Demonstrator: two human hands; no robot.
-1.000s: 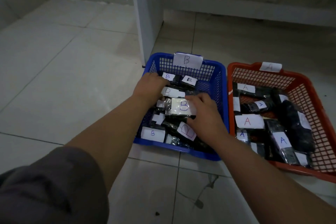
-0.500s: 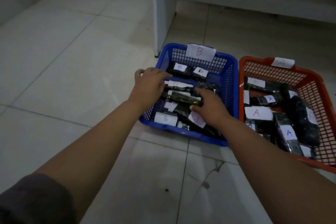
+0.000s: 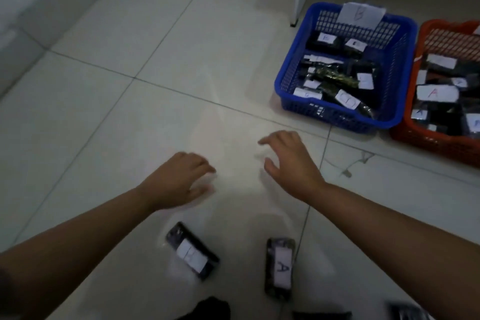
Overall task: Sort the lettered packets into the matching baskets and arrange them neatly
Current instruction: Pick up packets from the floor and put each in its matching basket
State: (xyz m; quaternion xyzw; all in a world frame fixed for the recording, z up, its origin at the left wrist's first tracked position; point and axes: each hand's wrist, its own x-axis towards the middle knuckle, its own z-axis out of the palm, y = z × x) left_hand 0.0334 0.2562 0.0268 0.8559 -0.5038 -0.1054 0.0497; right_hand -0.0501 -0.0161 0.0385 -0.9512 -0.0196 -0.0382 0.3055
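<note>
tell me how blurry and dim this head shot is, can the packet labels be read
Head view: dim, with a pale sheen on the floor; both hands, left and right, are motion-smeared. The near packet reads A; the other floor packet is too blurred to read. The blue basket tag looks like B.

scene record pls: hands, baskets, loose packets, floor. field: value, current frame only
left hand: empty, fingers spread, over the floor
right hand: empty, fingers spread, over the floor
blue basket: upper right, tagged B, holds labelled packets
orange basket: right of the blue one, partly cut off, A-labelled packets inside
packet A: loose on the floor, near the person, label reads A
second loose packet: left of packet A, tilted, letter too blurred to read
floor: pale tiles
bottom edge: more dark items, partly out of frame
</note>
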